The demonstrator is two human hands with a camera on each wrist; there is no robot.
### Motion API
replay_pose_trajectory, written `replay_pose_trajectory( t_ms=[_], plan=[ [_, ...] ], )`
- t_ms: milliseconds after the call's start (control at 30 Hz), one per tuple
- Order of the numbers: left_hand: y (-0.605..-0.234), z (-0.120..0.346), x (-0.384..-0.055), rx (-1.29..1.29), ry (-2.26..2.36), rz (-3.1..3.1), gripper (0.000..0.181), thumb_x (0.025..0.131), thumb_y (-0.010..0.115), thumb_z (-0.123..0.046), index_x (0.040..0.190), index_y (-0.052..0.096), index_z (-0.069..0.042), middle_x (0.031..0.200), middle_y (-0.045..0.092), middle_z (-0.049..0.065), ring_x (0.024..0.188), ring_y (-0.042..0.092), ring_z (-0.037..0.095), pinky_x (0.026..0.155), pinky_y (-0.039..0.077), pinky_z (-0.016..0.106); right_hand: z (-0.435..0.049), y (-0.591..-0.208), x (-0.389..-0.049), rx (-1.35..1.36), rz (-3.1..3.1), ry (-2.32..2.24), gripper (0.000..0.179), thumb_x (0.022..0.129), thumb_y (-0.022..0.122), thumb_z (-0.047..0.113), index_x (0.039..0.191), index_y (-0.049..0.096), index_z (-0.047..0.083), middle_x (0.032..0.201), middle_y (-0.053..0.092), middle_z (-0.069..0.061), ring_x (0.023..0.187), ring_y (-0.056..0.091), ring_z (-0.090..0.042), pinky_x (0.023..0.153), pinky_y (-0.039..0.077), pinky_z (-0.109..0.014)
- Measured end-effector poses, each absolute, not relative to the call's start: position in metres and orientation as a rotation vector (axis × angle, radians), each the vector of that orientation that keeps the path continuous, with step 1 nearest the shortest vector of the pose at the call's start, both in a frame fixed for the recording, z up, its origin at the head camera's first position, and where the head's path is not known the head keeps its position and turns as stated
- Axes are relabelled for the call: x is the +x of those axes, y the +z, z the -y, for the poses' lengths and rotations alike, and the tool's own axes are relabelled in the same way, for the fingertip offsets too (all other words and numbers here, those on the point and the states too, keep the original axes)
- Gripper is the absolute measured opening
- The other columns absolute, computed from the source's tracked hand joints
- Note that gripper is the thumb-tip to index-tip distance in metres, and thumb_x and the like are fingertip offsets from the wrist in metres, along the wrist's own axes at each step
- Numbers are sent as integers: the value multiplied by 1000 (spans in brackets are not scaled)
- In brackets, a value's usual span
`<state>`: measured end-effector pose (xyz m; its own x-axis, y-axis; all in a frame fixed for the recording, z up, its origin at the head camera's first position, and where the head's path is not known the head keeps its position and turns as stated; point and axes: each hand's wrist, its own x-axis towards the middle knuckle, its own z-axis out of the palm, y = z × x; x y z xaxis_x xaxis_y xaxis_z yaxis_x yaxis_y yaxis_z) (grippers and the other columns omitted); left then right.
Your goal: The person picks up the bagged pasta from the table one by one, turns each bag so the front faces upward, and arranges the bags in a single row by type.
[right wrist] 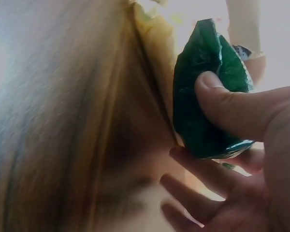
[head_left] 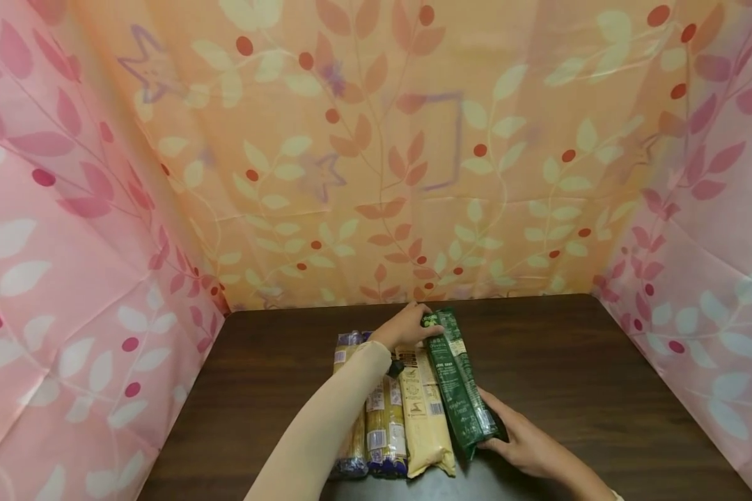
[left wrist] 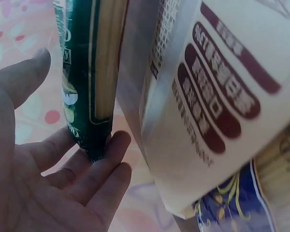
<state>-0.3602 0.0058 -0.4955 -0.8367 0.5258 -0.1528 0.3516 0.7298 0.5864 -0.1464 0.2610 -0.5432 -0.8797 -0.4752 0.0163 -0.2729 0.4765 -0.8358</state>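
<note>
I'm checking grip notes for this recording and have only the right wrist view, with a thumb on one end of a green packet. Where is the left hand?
Observer: The head view shows the left hand at the far end of the green packet.
Operator: What lies beside that packet, on its left?
Observer: A cream packet, with barcodes and dark print on its upper side.
Operator: Anything further left?
Observer: Yes, two more packets side by side, partly hidden by the left sleeve in the head view.
</note>
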Motion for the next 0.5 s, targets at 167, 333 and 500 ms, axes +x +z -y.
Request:
replay_pose_trajectory(
  t_ms=[167, 333, 500],
  plan=[
    [-493, 5, -361, 702, 862, -2634, 70, 107, 63, -55, 158, 51, -8, 173, 32, 16, 153, 44, 31, 117, 46, 51, -256, -544, -148, -721, -2369, -1611, 94, 100, 79, 19, 173, 20, 11, 172, 20, -34, 151, 32, 1, 106, 46, -15],
    [-494, 17, -361, 662, 953, -2598, 68, 108, 63, -52, 156, 51, -6, 179, 8, 20, 160, 31, 35, 119, 43, 55, -250, -544, -150, -865, -2198, -1825, 90, 101, 74, 4, 171, 18, 1, 168, 8, -44, 148, 28, 15, 109, 41, -11],
    [-493, 25, -360, 647, 995, -2595, 75, 108, 63, -52, 163, 42, -7, 178, 19, 16, 155, 41, 35, 117, 45, 55, -244, -543, -151, -905, -2196, -1861, 90, 102, 72, 1, 172, 15, 2, 169, 1, -43, 153, 17, 15, 113, 32, -7]
  ],
)
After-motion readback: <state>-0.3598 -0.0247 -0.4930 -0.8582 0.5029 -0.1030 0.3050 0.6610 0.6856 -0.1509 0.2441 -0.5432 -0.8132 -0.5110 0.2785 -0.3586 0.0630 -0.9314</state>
